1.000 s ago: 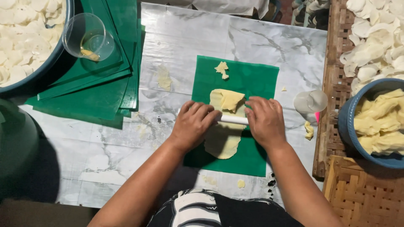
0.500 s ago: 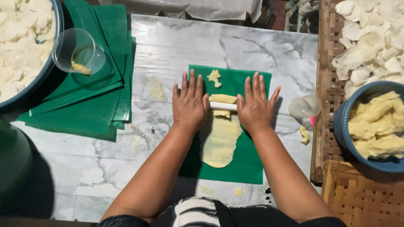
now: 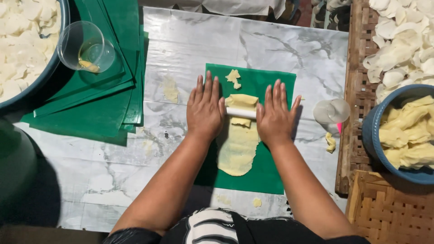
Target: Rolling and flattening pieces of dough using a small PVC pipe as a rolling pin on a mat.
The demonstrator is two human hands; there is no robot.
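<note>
Both hands — left hand (image 3: 205, 108), right hand (image 3: 274, 115) — press flat, fingers spread, on a thin white rolling pin (image 3: 241, 113) over pale yellow dough (image 3: 237, 151) on a green plastic sheet (image 3: 271, 174) mid-worktop (image 3: 190, 49); near end flattened — far lump unrolled.

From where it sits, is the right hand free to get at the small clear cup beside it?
Probably yes: the right hand lies flat on the roller, and only bare marble separates it from the cup.
</note>
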